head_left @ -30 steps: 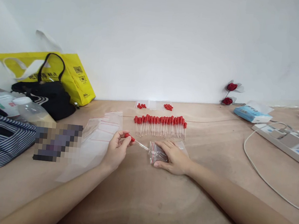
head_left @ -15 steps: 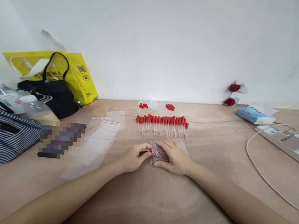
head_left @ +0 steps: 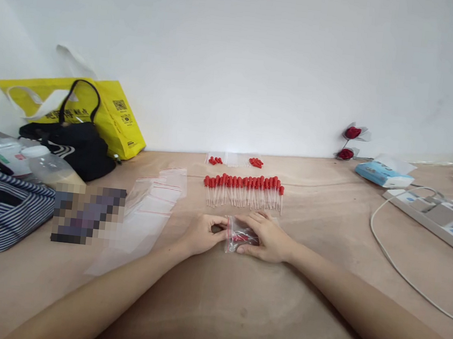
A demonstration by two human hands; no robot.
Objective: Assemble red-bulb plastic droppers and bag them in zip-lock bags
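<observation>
A clear zip bag with a red-edged mouth lies between my hands, something red showing inside it. My left hand pinches the mouth edge at the bag's left end. Over the bag's body lies my right hand, thumb and fingers holding it from above and hiding its right part. Just beyond my hands is a row of droppers with red bulbs and clear stems. Behind that row, small red bulbs lie in two groups on clear plastic bags by the wall.
Flat zip bags are spread at left, beside a pixelated dark object. Further left stand a striped bag, bottles, a black bag and a yellow bag. At right are tissues, a power strip and a cable.
The red item appears to sit deeper inside the bag, away from its mouth. My left fingers have shifted to the mouth's edge; my right hand stays on the bag. The view moved slightly.
</observation>
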